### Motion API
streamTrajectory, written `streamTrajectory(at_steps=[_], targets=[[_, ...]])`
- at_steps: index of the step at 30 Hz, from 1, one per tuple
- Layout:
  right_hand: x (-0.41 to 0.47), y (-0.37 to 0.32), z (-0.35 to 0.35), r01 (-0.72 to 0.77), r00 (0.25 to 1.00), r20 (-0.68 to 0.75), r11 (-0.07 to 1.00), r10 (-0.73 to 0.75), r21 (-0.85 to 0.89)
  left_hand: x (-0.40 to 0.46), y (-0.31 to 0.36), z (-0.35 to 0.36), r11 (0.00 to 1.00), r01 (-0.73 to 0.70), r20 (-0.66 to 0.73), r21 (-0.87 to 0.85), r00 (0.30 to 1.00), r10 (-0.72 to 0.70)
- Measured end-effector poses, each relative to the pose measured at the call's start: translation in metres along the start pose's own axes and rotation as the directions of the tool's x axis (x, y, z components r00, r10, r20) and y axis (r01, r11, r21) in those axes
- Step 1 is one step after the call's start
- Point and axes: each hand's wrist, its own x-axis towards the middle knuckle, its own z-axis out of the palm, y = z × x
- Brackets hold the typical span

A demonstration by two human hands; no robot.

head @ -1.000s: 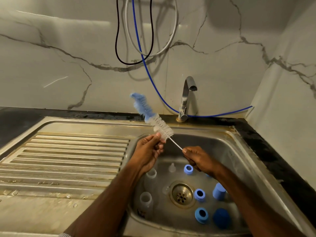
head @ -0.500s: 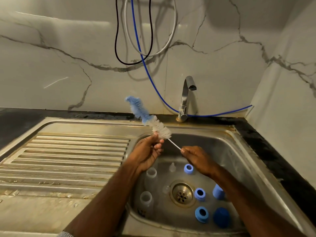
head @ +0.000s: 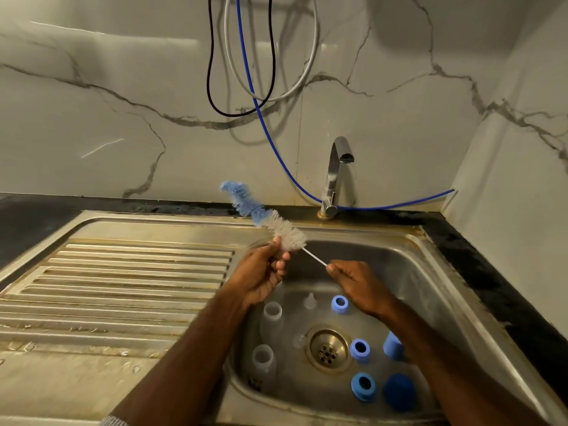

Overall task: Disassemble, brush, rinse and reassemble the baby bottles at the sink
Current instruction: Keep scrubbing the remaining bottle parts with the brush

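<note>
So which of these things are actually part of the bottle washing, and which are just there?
Part of the job: bottle brush, held by left hand and right hand; clear bottles; blue rings; blue caps; teats; sink; tap.

Just there: hanging cables; blue hose; draining board.

Glossy steel sink (head: 430,272), bristly brush (head: 276,224)

Showing: 1 bottle brush (head: 266,215) | 2 clear bottles (head: 271,313) | 3 blue collar rings (head: 360,350) | 2 blue caps (head: 399,391) | 2 clear teats (head: 309,301) | 1 tap (head: 335,173)
</note>
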Motion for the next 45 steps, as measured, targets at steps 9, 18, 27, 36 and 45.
streamTrajectory(at_steps=[9,18,27,36,45], targets=[[-0.007,-0.030,-0.002,-0.570,0.806,0.547,0.543,0.224,0.617,0.012,-0.019,-0.003,0.310,-0.521,0.112,0.796,0.629,0.769],[0.000,-0.001,-0.003,0.093,0.995,-0.026,0.996,-0.093,0.002,-0.002,0.002,0.001,0.997,0.033,0.022,-0.070,0.999,-0.032],[-0.008,-0.020,0.000,-0.489,0.854,0.479,0.629,0.204,0.604,0.010,-0.020,0.003,0.808,-0.467,-0.012,0.359,0.863,0.504],[-0.005,-0.040,0.007,-0.302,0.952,0.115,0.809,0.284,0.504,0.016,-0.020,-0.012,0.599,-0.439,0.026,0.670,0.820,0.571],[-0.007,-0.028,-0.004,-0.321,0.944,0.201,0.876,0.263,0.359,0.011,-0.006,-0.013,0.757,-0.423,-0.050,0.498,0.858,0.511]])
